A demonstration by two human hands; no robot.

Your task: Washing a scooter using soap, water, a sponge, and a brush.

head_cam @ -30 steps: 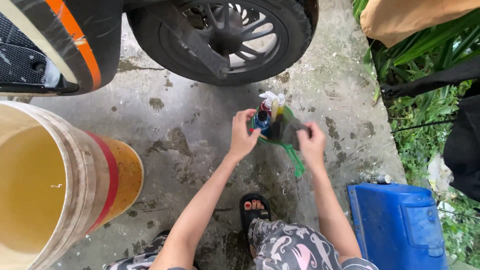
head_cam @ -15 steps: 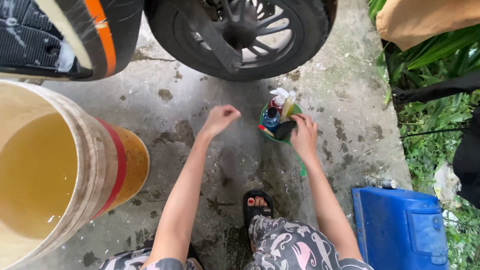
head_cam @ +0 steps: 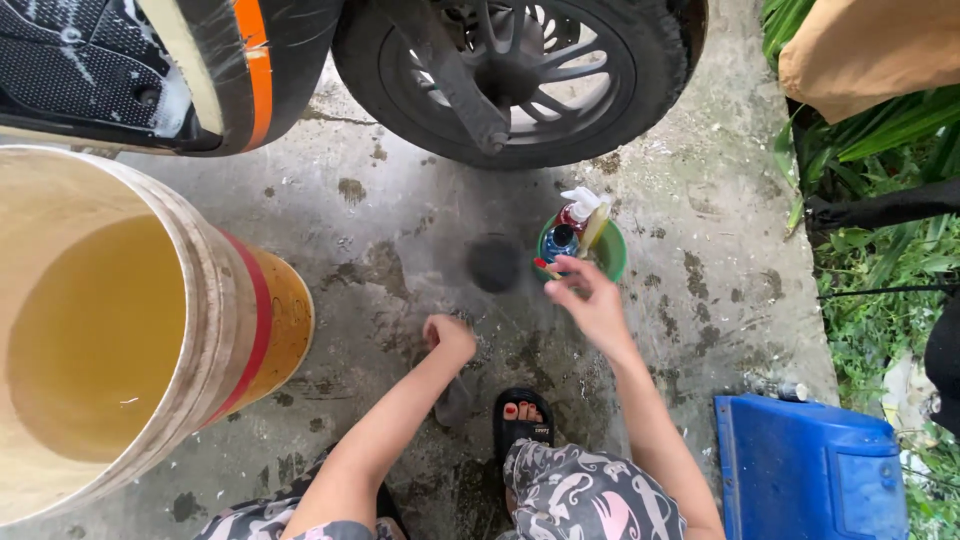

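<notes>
Head view, looking down on a wet concrete floor (head_cam: 330, 290). The right hand (head_cam: 590, 305) hovers at the near rim of a small green plastic dipper (head_cam: 610, 255), its fingers (head_cam: 560, 275) loosely spread and holding nothing visible. The dipper stands upright on the floor and contains a blue-capped bottle (head_cam: 560, 240), a red pump bottle with a white nozzle (head_cam: 578, 208) and a pale yellow bottle (head_cam: 596, 225), all still inside. Just left of the dipper, apart from both hands, a dark round blurred object (head_cam: 494, 262) appears; whether it is resting or in the air cannot be told. The left hand (head_cam: 448, 338) is low over the floor, its fingers curled together; whether it grips anything cannot be told. A large tan barrel of yellowish water (head_cam: 110, 330) stands at left, a black spoked scooter wheel (head_cam: 520, 75) beyond. No bottle looks taken out yet.
</notes>
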